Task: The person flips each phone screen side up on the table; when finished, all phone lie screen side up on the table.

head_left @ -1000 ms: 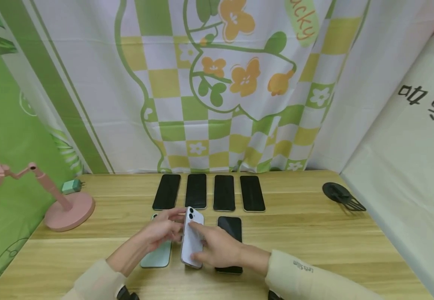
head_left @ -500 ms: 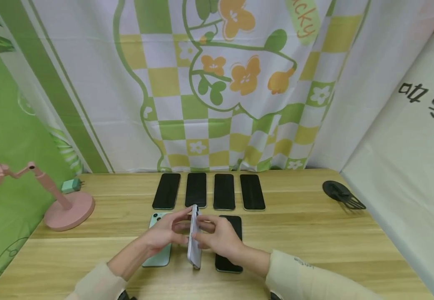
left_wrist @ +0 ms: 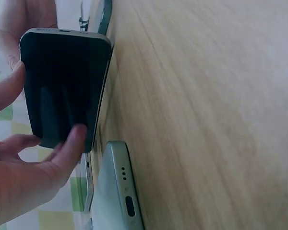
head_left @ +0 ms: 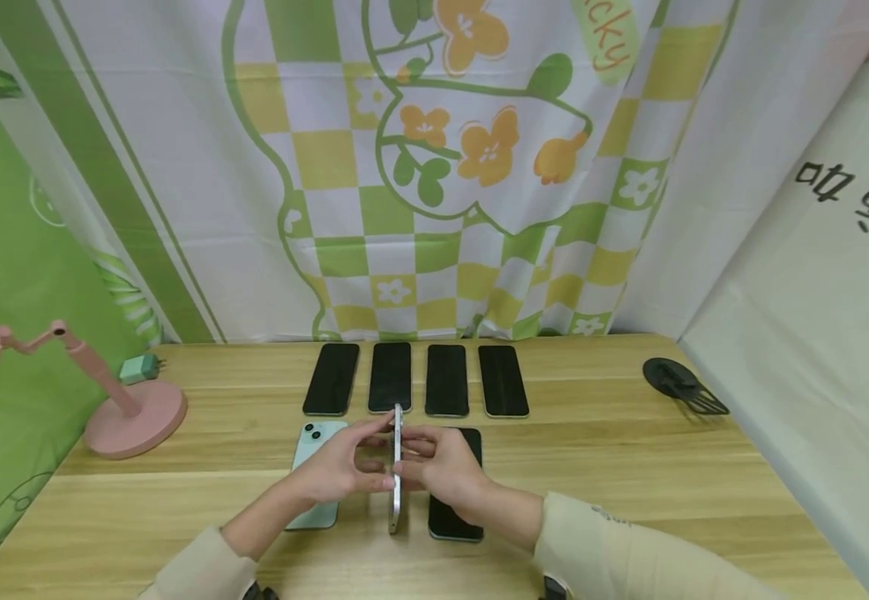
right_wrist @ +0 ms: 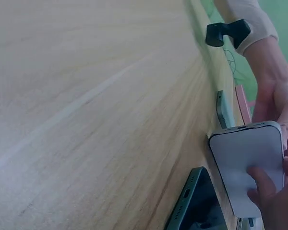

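Note:
A white phone point(head_left: 395, 508) stands on its long edge between my two hands, seen nearly edge-on in the head view. My left hand point(head_left: 335, 467) holds it from the screen side, its thumb against the black screen point(left_wrist: 60, 81) and a finger at its edge. From the other side my right hand point(head_left: 451, 473) grips it, with the thumb on the pale back point(right_wrist: 237, 151). A mint-green phone point(head_left: 316, 515) lies back up beneath my left hand. Partly covered by my right hand is a phone with a black screen point(head_left: 445, 521).
A row of several phones point(head_left: 446, 382) lies screen up at the back of the wooden table point(head_left: 591, 500). At the left stand a pink stand point(head_left: 134, 425) and a mint charger plug point(head_left: 138, 368). A black slotted utensil point(head_left: 681, 385) lies at the right.
The white phone has turned from showing its back to standing edge-on and shifted slightly right. My left thumb has come onto its screen side; my right hand has moved slightly right with it.

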